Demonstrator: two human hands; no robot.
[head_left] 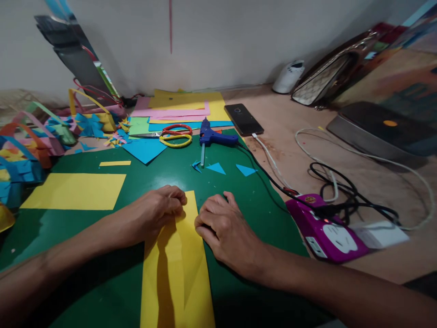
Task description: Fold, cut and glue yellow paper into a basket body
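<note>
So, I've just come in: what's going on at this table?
A person is handling a long yellow sheet on a green surface. The left hand is on its upper left part, the right hand at its right edge. Beyond them lie scissors and a blue glue gun, neither in hand. Small paper baskets with handles stand at the left.

The view's bottom edge cuts off the long yellow paper (179, 269).
</note>
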